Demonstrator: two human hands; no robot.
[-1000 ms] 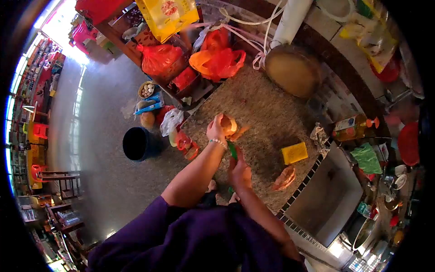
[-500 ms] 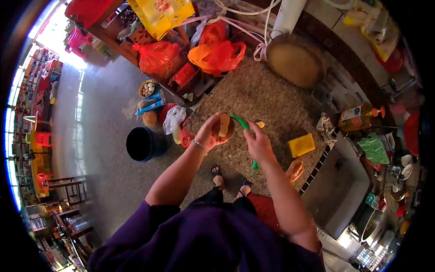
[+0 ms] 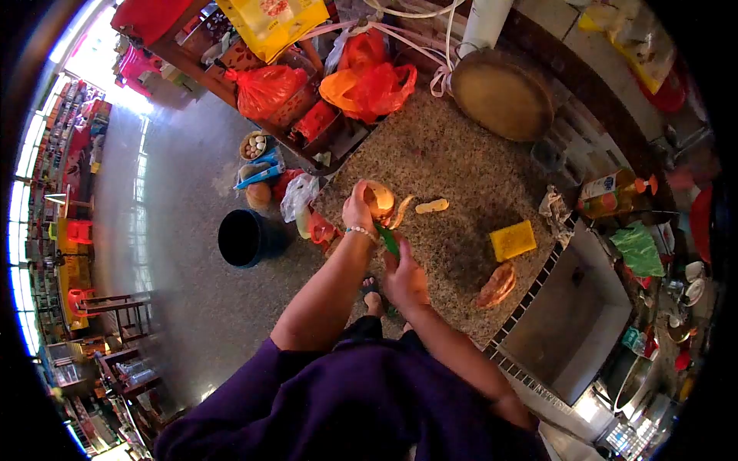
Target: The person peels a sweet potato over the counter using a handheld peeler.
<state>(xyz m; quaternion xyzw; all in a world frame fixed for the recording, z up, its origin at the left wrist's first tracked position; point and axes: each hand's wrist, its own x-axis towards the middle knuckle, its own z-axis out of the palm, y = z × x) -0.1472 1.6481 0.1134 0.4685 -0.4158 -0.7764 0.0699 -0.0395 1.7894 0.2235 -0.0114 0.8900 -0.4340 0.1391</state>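
Note:
My left hand (image 3: 359, 209) grips a round, brown-skinned root vegetable (image 3: 379, 198), partly peeled to pale yellow; its exact kind is unclear. A curl of peel (image 3: 401, 213) hangs at its right side. Closed around a green peeler (image 3: 388, 240), my right hand (image 3: 406, 276) is just below, with the tool's upper end touching or close to the vegetable's underside. A pale strip of peel (image 3: 432, 206) lies on the speckled counter (image 3: 453, 253) to the right. Farther right, a reddish-brown piece (image 3: 496, 286) rests near the sink.
A yellow sponge (image 3: 513, 241) lies left of the sink (image 3: 557, 326). A round pan (image 3: 501, 96) leans at the back. Below on the floor stands a dark bucket (image 3: 250, 238). An oil-like bottle (image 3: 615, 192) and red bags (image 3: 369, 84) flank the counter.
The peeler has swung from above and right of the vegetable to beneath it, with my right hand moving down and left. A longer pale strip now lies on the counter; another curl hangs.

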